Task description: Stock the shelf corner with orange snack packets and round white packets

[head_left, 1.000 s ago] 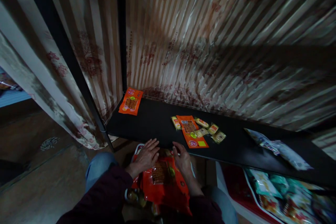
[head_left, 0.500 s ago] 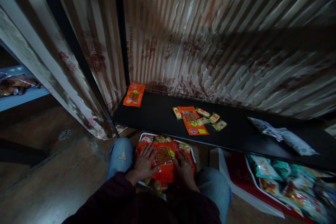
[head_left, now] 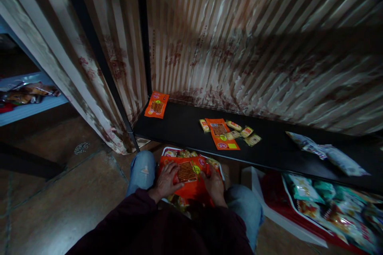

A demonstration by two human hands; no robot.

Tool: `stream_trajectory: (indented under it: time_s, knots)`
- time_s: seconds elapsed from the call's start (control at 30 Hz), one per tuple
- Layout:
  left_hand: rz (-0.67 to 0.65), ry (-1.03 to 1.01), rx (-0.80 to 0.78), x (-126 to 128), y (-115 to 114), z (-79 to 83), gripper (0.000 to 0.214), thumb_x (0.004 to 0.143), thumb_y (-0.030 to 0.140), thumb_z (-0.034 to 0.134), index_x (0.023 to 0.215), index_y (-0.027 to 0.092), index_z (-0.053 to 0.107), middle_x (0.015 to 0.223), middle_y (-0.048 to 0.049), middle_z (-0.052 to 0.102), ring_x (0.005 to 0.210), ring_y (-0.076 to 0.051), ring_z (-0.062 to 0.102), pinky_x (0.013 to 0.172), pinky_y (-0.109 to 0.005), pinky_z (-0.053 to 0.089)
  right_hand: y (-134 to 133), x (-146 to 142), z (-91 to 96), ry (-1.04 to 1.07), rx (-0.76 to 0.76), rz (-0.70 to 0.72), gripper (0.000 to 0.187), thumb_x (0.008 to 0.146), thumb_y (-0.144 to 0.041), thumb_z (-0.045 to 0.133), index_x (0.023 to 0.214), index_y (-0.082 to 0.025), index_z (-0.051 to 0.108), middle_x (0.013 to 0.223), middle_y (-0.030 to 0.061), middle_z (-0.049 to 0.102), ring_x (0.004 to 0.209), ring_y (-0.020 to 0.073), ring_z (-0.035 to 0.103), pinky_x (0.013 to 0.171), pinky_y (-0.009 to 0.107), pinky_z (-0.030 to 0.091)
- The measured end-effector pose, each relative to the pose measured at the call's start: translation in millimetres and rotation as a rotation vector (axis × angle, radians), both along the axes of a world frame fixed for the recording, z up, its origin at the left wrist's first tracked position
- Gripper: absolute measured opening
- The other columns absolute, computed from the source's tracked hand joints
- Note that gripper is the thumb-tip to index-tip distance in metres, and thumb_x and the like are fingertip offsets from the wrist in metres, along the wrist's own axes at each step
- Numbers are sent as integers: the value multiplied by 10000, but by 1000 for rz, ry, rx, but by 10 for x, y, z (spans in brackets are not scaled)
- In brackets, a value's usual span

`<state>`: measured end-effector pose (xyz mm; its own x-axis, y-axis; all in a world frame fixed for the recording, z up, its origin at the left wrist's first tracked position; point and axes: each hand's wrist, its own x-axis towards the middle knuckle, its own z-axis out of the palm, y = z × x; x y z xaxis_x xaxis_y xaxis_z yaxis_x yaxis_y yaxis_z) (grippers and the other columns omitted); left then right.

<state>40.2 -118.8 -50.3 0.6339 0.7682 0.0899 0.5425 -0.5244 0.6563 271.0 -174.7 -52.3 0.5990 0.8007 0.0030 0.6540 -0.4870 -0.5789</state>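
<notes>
An orange snack packet with a clear window of brown strips lies across a white-rimmed container between my knees. My left hand rests on the packet's left part, fingers stretched out and thumb spread. At its right edge, my right hand has its fingers bent around the packet, thumb on the front; the fingertips are partly hidden. Small yellow-wrapped snacks show in the container behind the packet. More wrapped pieces appear below it, dim in shadow.
On the black shelf lie an orange packet at the left corner, another orange packet among several small snacks, and pale bags. A red bin of bagged snacks stands underneath. Dark posts and a curtain border the shelf.
The view has shifted slightly. My right hand's fingers have bent more at the packet's right edge, and the packet's lower edge sits a little differently. My left hand stays on the packet.
</notes>
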Motion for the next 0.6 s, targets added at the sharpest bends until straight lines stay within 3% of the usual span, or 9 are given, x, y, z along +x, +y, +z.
stream_trajectory:
  time_s: [0.07, 0.13, 0.33, 0.5, 0.6]
  knots:
    - [46, 21, 31, 12, -15, -5, 635, 710, 427, 695, 1268, 177, 525, 1472, -168, 356, 1396, -373, 234, 1106, -591, 235, 5, 8, 72, -3, 9, -27, 588, 729, -394, 522, 1253, -129, 552, 1095, 171, 664, 1021, 332, 614, 897, 459, 449]
    - [80, 28, 41, 19, -27, -14, 621, 698, 420, 701, 1241, 166, 538, 1485, -178, 331, 1405, -385, 205, 1107, -608, 214, 21, 14, 154, 55, 113, -49, 552, 697, -377, 546, 1184, -123, 594, 1070, 167, 669, 1037, 334, 600, 920, 462, 431]
    - [84, -101, 42, 44, -43, -105, 606, 701, 392, 695, 1237, 184, 505, 1369, -148, 484, 1332, -328, 372, 1096, -575, 294, 107, -70, 381, 551, 342, -195, 529, 631, -434, 653, 1103, -198, 622, 885, 53, 700, 807, 234, 659, 719, 353, 519]
    - [129, -172, 31, 62, -59, -182, 590, 729, 351, 669, 1253, 153, 485, 1319, -163, 513, 1291, -316, 419, 1066, -548, 366, 87, -180, 425, 1046, 277, -356, 450, 534, -402, 776, 931, -227, 660, 872, 34, 725, 781, 220, 680, 553, 265, 503]
    - [138, -196, 63, 58, -60, -188, 535, 770, 340, 622, 1253, 156, 486, 1294, -159, 530, 1257, -308, 452, 1052, -555, 380, 53, -192, 386, 1136, 334, -347, 371, 515, -377, 769, 833, -229, 648, 827, 45, 731, 756, 237, 688, 519, 276, 510]
